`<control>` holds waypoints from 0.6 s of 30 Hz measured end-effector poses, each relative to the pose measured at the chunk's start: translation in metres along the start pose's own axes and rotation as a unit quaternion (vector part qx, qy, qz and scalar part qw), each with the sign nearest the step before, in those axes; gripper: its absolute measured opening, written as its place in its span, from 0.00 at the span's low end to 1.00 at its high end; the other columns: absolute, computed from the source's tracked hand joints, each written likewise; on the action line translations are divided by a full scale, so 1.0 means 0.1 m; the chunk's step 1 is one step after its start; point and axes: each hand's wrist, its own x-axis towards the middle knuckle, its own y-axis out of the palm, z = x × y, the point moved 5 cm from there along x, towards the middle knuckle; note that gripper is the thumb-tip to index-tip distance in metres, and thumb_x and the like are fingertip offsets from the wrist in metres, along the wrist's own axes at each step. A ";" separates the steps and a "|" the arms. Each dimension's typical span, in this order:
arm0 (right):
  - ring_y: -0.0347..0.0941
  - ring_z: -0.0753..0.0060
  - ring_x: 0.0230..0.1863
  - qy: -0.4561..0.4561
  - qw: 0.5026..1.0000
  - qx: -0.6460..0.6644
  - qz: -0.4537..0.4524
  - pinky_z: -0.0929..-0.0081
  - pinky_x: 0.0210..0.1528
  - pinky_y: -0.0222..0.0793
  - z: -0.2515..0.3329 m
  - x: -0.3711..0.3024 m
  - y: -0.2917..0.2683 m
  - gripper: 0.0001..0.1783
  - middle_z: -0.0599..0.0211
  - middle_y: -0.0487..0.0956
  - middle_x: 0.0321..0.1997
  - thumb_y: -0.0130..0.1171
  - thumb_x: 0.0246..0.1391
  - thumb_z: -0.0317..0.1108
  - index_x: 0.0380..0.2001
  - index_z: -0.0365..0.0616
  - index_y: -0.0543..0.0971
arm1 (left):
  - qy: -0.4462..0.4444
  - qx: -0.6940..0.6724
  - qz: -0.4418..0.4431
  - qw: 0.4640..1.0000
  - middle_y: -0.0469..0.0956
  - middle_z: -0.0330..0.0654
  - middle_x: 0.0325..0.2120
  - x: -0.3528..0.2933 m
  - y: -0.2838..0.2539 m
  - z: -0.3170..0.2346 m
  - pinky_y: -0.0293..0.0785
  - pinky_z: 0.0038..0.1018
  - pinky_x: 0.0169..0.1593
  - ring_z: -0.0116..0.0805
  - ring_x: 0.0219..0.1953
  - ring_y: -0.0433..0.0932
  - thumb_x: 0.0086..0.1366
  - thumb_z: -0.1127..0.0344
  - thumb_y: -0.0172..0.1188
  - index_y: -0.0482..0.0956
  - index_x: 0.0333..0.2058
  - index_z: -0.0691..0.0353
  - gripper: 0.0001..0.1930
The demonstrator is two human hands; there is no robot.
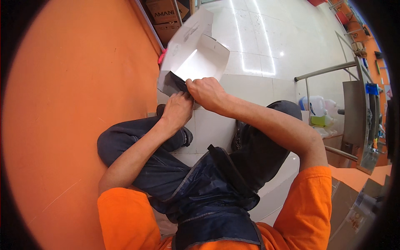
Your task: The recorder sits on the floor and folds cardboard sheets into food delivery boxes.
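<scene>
In front of my knees is an unfolded white cardboard box (203, 58), its hollow inside showing and a large flap (183, 39) standing up along its left side. My right hand (207, 92) is closed on the box's near edge, with the thumb and fingers pressed together there. Just below and to the left, my left hand (179, 107) is closed at the same near corner, its fingers partly hidden. A dark patch (178, 81) shows at that edge beside both hands; what it is, I cannot make out.
An orange wall (75, 96) rises close on my left. Brown cartons (162, 12) stand on a rack beyond the box. To the right are a metal-framed table (325, 71) and plastic jugs (318, 106) under it. Pale glossy tiles (254, 89) cover the floor.
</scene>
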 end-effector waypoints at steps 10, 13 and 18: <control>0.76 0.53 0.28 0.050 0.998 0.010 0.049 0.64 0.30 0.72 -0.22 0.03 0.10 0.09 0.51 0.76 0.25 0.54 0.37 0.29 0.26 0.38 0.74 | 0.086 0.125 -0.049 0.987 0.72 0.39 0.28 0.07 -0.23 0.00 0.62 0.31 0.43 0.37 0.38 0.67 0.45 0.71 0.56 0.75 0.28 0.61 0.08; 0.74 0.46 0.29 0.047 0.995 0.059 0.059 0.56 0.33 0.69 -0.32 0.06 0.02 0.12 0.46 0.76 0.25 0.52 0.40 0.33 0.28 0.37 0.73 | 0.073 0.107 -0.039 0.991 0.73 0.41 0.27 0.09 -0.22 -0.02 0.63 0.32 0.42 0.38 0.38 0.68 0.50 0.71 0.55 0.75 0.27 0.62 0.05; 0.74 0.46 0.32 0.102 0.986 0.128 0.014 0.57 0.35 0.70 -0.18 0.26 0.07 0.12 0.47 0.77 0.27 0.50 0.43 0.35 0.30 0.39 0.74 | 0.111 0.015 -0.072 0.991 0.74 0.53 0.28 0.12 0.04 0.18 0.68 0.42 0.37 0.52 0.33 0.73 0.48 0.76 0.52 0.74 0.31 0.65 0.09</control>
